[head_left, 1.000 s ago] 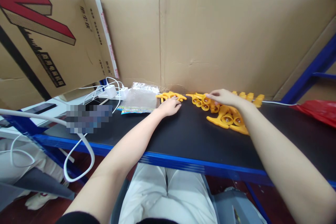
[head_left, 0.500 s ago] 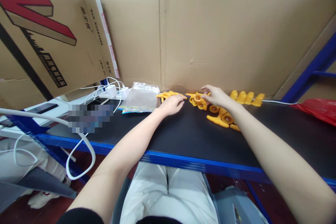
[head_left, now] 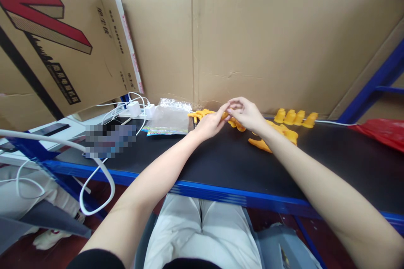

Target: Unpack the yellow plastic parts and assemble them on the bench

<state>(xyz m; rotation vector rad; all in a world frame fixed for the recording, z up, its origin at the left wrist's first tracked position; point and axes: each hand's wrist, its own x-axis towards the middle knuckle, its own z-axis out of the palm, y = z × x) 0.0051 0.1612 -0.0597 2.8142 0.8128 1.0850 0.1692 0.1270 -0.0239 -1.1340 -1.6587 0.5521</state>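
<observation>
My two hands meet above the far side of the black table. My right hand pinches a small yellow plastic part lifted from the pile. The fingertips of my left hand close on the same part from the left. More yellow plastic parts lie in a heap just right of my right wrist. A few flat yellow pieces lie left of my left hand. A row of yellow caps stands upright against the cardboard wall.
A cardboard wall closes off the back of the table. A clear plastic bag and white chargers with cables lie at the left. A red bag sits at the far right. The table's blue front edge runs above my lap.
My right hand lifted a yellow part from the pile and moved left. My left hand rose off the table and met it at that part.
</observation>
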